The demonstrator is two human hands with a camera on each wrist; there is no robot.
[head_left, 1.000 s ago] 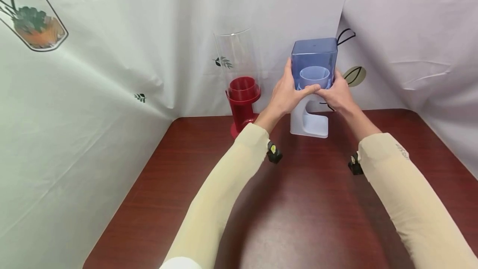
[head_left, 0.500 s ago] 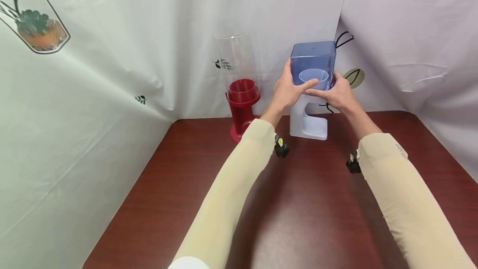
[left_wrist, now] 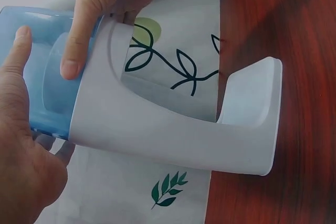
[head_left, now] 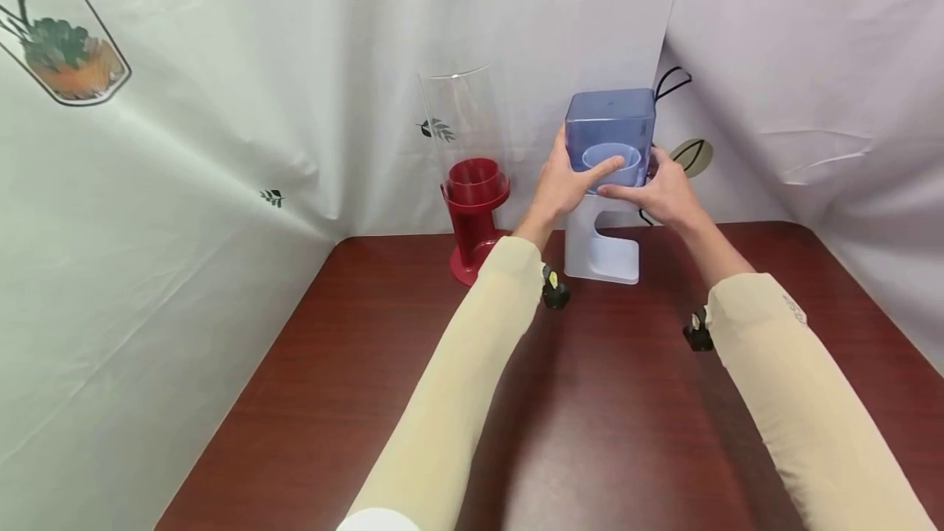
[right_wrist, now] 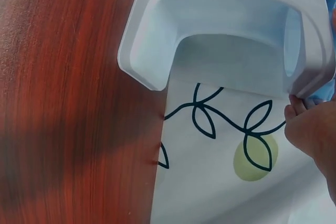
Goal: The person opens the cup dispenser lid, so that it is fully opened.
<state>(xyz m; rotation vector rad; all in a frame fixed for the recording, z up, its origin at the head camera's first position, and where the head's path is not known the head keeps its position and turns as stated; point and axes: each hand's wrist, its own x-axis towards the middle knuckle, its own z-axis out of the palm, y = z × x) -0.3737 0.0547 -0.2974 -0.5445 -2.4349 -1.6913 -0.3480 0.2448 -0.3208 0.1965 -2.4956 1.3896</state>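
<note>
A dispenser with a clear blue square container (head_left: 610, 105) on a white C-shaped stand (head_left: 581, 240) stands upright at the back of the table. A pale round cup-like part (head_left: 603, 156) shows inside the blue container. My left hand (head_left: 560, 183) grips the container's left side, its thumb across the front. On the opposite side my right hand (head_left: 669, 191) holds it low, thumb lying near the seam with the stand. The left wrist view shows that thumb close to the seam between blue container and white body (left_wrist: 157, 124). Fingers behind the container are partly hidden.
To the left stands a red holder (head_left: 474, 220) with a tall clear cylinder (head_left: 460, 113) on top. A white patterned cloth (head_left: 516, 23) hangs behind and beside the brown table (head_left: 383, 351). Black wrist cameras (head_left: 555, 289) sit below both sleeves.
The dispenser has shifted slightly left and nearer with both hands on it. The thumbs, earlier meeting at the front, are now apart, the right one lower than the left.
</note>
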